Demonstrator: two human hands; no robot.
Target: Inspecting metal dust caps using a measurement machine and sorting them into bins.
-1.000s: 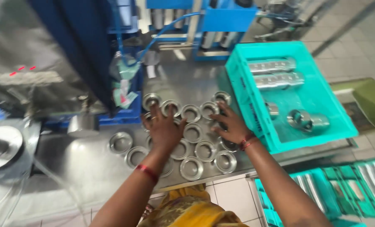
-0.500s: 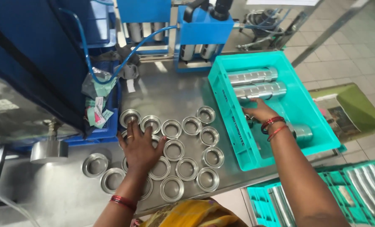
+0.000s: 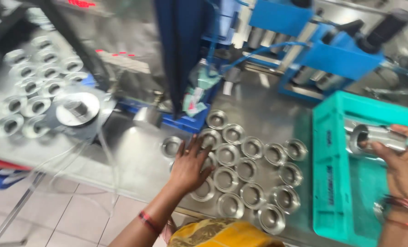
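Observation:
My left hand [image 3: 189, 165] lies flat with fingers spread on a cluster of several shiny metal cups [image 3: 245, 169] on a steel table [image 3: 263, 110]. My right hand [image 3: 403, 169] is over a teal plastic crate [image 3: 334, 174] at the right and grips a shiny metal cylinder [image 3: 381, 137] lying sideways, its open end facing left. A red band sits on each wrist.
A blue machine [image 3: 323, 50] with hoses stands behind the table. A dark blue upright panel [image 3: 181, 50] rises at centre. At the far left lie more metal cups [image 3: 30, 87] and a round metal disc [image 3: 75, 109]. Tiled floor [image 3: 66, 215] shows below.
The view has swung left. My right hand has lifted a metal cylinder out of the crate. My left hand stays on the cups.

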